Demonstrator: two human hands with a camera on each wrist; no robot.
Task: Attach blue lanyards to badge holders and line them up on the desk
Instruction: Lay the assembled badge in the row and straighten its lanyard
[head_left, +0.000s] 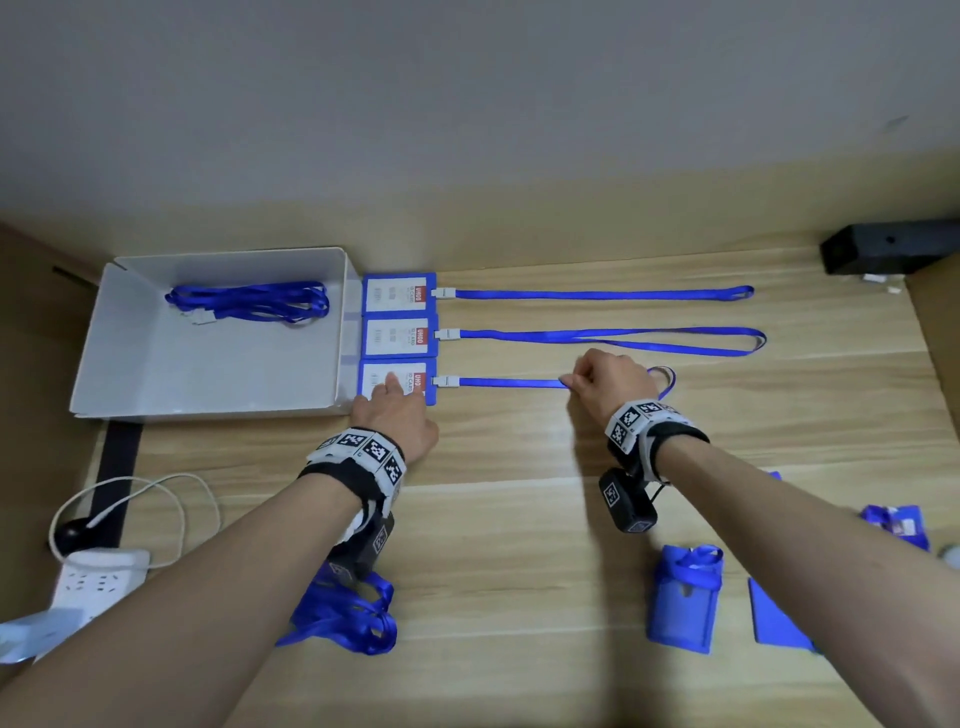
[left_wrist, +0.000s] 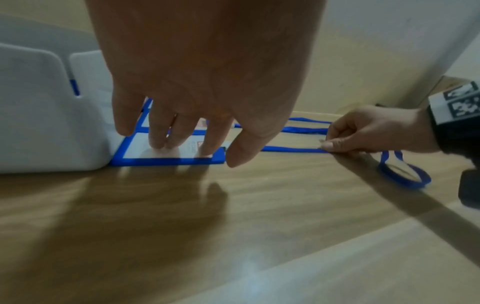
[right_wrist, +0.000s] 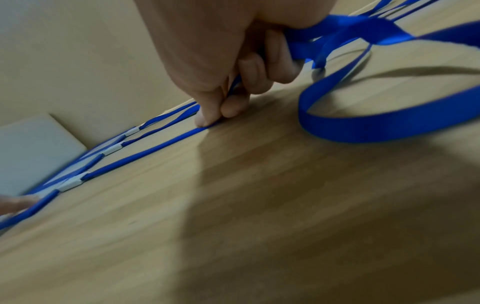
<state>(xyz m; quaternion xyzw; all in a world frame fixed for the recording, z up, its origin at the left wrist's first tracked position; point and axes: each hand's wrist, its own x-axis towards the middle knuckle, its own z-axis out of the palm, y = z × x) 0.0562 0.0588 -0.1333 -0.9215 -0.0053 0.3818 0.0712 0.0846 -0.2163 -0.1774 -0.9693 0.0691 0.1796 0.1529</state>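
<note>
Both hands are on the third badge set right now. Left hand (head_left: 397, 415) has its fingers straight, pressing flat on the holder (head_left: 397, 382), looks like that's just to pin it so it doesn't slide. Right hand (head_left: 613, 384) is curled up with thumb and fingertips (right_wrist: 205, 119) pinching the strap (head_left: 511, 383) down at the desk (head_left: 519, 519); my guess is it's pulling the strap taut to get it straight.

Going near to far: closest to me there's a loose lanyard pile (head_left: 345, 613) on the left, and on the right a spare holder (head_left: 683, 608) with a lanyard bunched on it, plus a couple more blue holders by the edge. So there's more left to do, I'd say.

Then the third set. Holder sits on its side against the white tray (head_left: 98, 374), clip end pointing right, strap running straight right from the clip (head_left: 445, 382). Long axis is left-right, parallel to the other two. The far end is a slack loop (head_left: 667, 376) curling behind the right hand, not laid flat yet.

Beyond that, two finished sets (head_left: 400, 314), holders touching edge to edge, straps stretched right.

Farthest: more lanyards (head_left: 249, 301) bundled in the tray.
</note>
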